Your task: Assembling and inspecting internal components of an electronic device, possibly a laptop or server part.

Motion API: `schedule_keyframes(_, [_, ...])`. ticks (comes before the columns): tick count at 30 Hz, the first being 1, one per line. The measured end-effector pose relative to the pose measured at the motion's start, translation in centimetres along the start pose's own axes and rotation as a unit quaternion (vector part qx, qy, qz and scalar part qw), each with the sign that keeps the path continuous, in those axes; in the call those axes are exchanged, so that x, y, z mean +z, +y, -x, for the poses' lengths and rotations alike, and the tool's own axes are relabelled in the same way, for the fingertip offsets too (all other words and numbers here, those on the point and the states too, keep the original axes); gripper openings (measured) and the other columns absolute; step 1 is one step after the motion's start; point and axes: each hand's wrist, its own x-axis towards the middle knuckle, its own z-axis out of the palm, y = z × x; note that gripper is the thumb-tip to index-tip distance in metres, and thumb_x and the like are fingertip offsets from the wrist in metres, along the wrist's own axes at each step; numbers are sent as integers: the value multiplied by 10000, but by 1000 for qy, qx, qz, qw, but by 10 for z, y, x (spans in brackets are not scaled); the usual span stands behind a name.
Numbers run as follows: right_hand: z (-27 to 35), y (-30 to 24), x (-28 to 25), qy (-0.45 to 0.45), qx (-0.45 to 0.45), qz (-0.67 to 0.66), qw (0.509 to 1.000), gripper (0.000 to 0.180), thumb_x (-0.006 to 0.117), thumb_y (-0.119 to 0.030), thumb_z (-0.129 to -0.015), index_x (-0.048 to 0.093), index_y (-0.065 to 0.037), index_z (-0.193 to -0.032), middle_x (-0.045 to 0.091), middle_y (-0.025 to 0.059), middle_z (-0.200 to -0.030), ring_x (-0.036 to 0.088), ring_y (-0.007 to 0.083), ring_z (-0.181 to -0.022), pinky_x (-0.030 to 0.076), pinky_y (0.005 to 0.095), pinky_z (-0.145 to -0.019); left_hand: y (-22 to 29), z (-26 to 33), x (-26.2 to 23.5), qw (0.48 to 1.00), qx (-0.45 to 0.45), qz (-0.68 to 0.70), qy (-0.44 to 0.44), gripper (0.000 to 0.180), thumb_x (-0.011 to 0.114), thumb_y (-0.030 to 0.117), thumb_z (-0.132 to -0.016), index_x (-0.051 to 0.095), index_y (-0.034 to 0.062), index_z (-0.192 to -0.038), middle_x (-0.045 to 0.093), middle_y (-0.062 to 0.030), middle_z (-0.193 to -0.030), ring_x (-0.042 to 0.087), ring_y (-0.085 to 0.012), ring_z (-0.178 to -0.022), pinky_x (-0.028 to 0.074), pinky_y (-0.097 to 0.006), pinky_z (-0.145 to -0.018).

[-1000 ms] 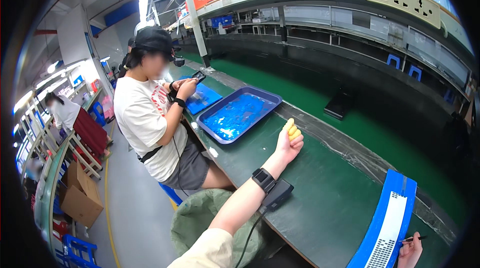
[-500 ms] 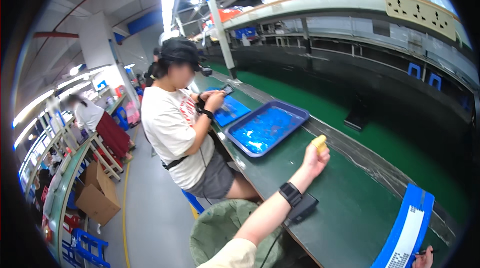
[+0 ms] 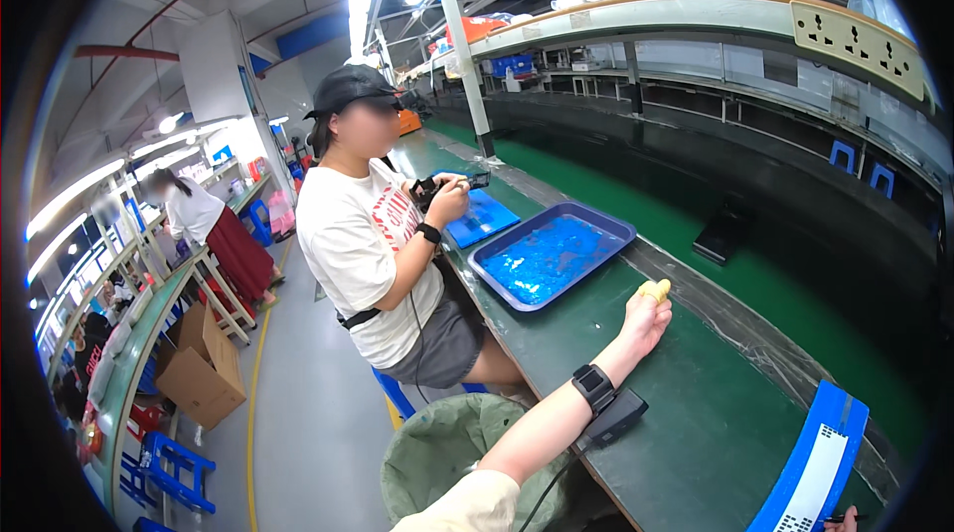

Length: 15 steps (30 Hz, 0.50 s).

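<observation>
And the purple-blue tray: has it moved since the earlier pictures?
No. Judged against the white pole, the purple-blue tray keeps its place on the green bench; the whole view shifted instead.

Brn cardbd box [image 3: 204,378], open, nr blue stool [image 3: 162,451]

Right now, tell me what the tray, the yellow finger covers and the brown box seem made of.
Tray: probably moulded plastic, satin; smooth rim, rounded corners. Yellow finger covers: perhaps matte rubber, fitting closely; too small for certainty. Brown box: seemingly matte cardboard, with open flaps.
</observation>
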Motion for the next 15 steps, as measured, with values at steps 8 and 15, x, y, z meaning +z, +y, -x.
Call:
schedule_keyframes(8, [0, -1, 1, 3, 6, -5, 1000, 144, 491, -178, -773, 453, -55, -708, 462, 38, -585, 368, 84, -462, 278, 182, -417, -1, -3, -9, 1000, -2, 3, -8, 128, 363, -27, -773, 418, 76, -826, 419, -20, -707, 260, -47, -433, 204, -150, -332])
schedule_keyframes(15, [2, 0, 0, 5, 6, -3, 1000, 137, 494, -170, -768, 456, -55, -703, 473, 49, -578, 368, 86, -450, 282, 183, -414, -2, 5, -2, 999, -30, -19, 13, 79, 387, 8, -785, 419, 62, -833, 408, -14, -689, 264, -42, -427, 206, -145, -329])
